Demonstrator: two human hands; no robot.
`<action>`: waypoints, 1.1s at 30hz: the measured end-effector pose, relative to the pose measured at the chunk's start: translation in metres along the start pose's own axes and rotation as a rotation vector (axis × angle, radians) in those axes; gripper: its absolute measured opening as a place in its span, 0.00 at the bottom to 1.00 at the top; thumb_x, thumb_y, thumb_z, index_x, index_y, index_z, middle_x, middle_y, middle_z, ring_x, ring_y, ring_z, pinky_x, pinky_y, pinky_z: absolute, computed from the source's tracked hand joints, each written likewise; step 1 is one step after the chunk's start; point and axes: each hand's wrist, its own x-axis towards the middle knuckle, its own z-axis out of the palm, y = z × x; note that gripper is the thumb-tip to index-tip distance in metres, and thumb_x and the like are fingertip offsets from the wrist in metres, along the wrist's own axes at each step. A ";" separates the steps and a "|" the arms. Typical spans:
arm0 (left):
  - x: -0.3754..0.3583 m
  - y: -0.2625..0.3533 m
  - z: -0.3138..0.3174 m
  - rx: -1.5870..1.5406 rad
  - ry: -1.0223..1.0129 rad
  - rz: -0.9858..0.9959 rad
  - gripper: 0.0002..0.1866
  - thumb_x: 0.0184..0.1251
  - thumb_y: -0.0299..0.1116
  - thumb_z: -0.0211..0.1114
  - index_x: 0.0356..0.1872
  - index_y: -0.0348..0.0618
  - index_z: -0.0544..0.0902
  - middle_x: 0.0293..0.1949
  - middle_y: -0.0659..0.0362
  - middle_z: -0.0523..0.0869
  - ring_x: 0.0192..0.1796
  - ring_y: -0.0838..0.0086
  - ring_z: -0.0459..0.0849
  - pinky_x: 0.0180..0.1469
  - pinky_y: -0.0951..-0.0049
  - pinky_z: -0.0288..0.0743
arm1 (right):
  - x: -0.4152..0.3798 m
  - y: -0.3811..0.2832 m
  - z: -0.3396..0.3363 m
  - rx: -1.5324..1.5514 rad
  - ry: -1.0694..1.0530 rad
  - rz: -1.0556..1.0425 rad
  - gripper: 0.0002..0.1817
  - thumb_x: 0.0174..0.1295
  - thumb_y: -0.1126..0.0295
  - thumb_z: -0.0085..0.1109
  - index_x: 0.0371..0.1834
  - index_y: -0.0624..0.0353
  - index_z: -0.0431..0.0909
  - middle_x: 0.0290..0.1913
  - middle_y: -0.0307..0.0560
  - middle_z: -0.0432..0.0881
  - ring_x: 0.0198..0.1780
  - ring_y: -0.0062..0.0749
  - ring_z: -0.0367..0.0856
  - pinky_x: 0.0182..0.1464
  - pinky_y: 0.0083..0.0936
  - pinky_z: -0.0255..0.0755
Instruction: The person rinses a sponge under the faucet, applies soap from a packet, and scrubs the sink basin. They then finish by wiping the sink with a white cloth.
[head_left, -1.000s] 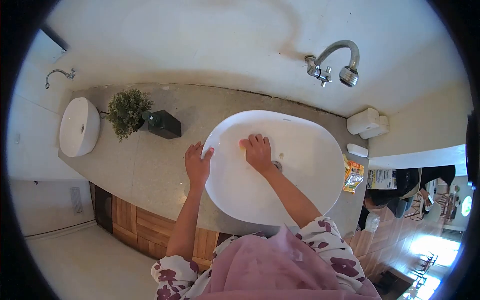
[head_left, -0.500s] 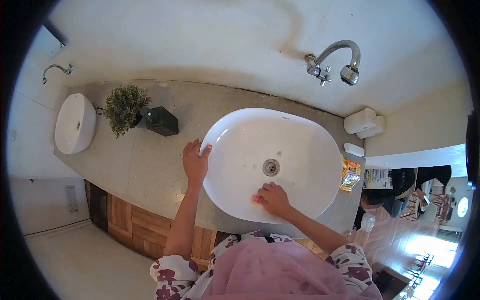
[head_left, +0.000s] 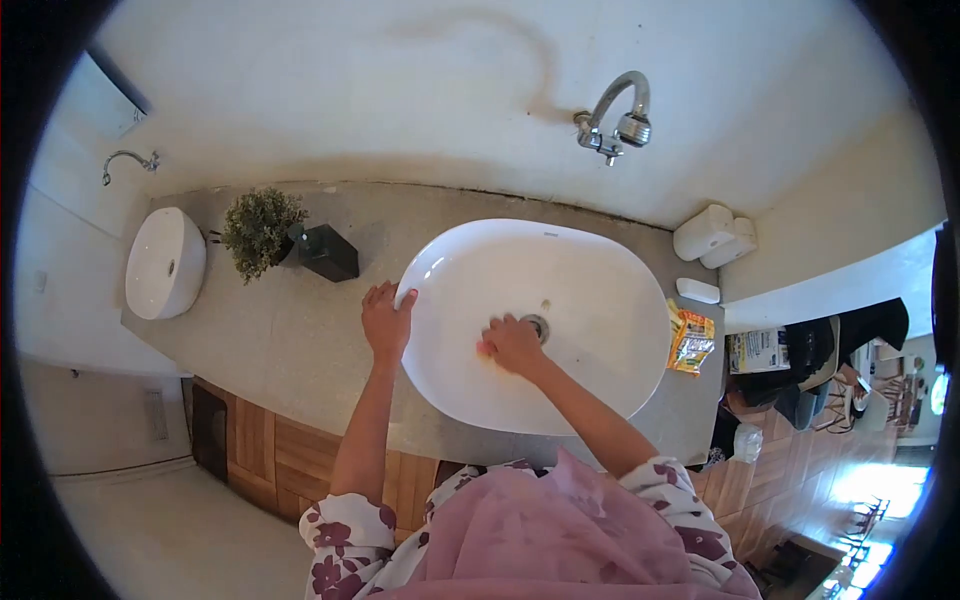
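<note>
Sponge under right hand, orientation hidden

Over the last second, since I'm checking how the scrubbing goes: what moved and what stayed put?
The right hand, pressing a yellowish sponge, swept from the basin's far left side to its near rim, then back to just left of the drain. The left hand stayed on the left rim of the basin; its grip did not change.

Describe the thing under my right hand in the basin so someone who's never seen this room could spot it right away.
Start at the large white oval basin on the grey counter, below the wall tap. Just left of the drain, the right hand presses on a small yellowish sponge, mostly hidden. It is the only coloured thing inside the white bowl.
</note>
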 end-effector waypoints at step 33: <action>-0.002 0.005 0.000 0.063 0.022 0.024 0.31 0.58 0.42 0.71 0.61 0.42 0.73 0.59 0.43 0.76 0.66 0.49 0.69 0.67 0.54 0.63 | -0.179 0.352 -0.071 -0.401 0.221 0.782 0.25 0.49 0.73 0.65 0.54 0.49 0.77 0.58 0.47 0.74 0.66 0.43 0.66 0.61 0.45 0.66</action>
